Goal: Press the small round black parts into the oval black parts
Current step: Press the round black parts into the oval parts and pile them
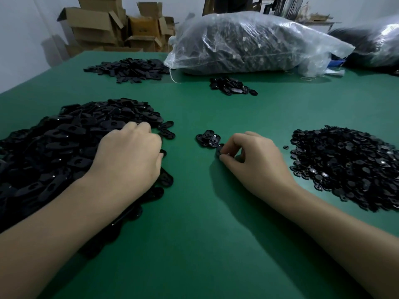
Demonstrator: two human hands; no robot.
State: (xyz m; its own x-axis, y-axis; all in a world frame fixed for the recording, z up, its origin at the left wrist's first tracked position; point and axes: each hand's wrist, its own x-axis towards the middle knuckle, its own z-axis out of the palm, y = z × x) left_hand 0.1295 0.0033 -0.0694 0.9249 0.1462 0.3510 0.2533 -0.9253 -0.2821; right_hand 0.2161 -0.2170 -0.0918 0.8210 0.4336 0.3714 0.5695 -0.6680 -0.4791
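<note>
A big heap of oval black parts point(64, 145) covers the left of the green table point(205, 234). My left hand point(129, 156) lies on the heap's right edge with its fingers curled down into the parts; what they hold is hidden. A heap of small round black parts point(349, 165) lies at the right. My right hand point(252, 160) pinches a black part point(219, 150) between thumb and fingers, low over the table. Just beyond it sit a few oval parts point(208, 138) in a small cluster.
Another flat pile of black parts point(129, 69) lies at the far left, and a small pile point(231, 86) sits mid-table further back. Clear plastic bags point(248, 44) full of dark parts lie along the far edge. Cardboard boxes point(112, 26) stand behind the table.
</note>
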